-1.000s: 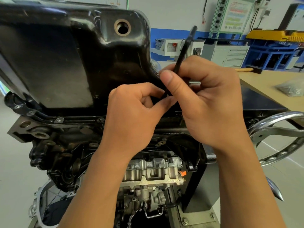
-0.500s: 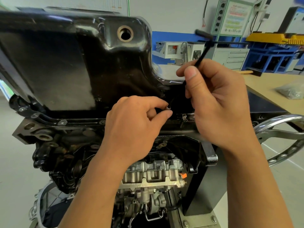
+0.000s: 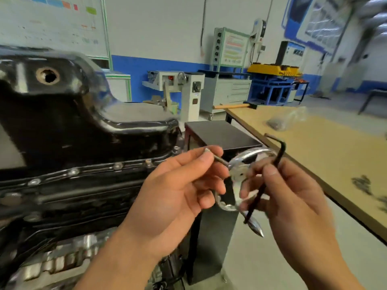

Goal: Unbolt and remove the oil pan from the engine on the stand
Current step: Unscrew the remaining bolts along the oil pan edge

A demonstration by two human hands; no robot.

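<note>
The black oil pan (image 3: 69, 122) sits on top of the upside-down engine (image 3: 62, 206) at the left, its flange lined with several bolt heads and a round drain hole (image 3: 47, 75) in its upper wall. My left hand (image 3: 178, 189) is off the pan, to its right, pinching a loose bolt (image 3: 215, 156) between thumb and fingers. My right hand (image 3: 293, 195) holds a black L-shaped hex key (image 3: 268, 181), its short arm pointing up and left. Both hands hover in front of the stand's chrome handwheel (image 3: 243, 162).
A wooden workbench (image 3: 314, 147) runs along the right, with a clear plastic bag (image 3: 287, 119) and small dark parts (image 3: 362, 183) on it. The black stand column (image 3: 211, 237) rises below my hands. Cabinets and a blue and yellow machine (image 3: 272, 84) stand at the back wall.
Both hands have come away from the pan's flange and swung right. My left hand now carries the bolt it was turning out; the hex key has left the bolt.
</note>
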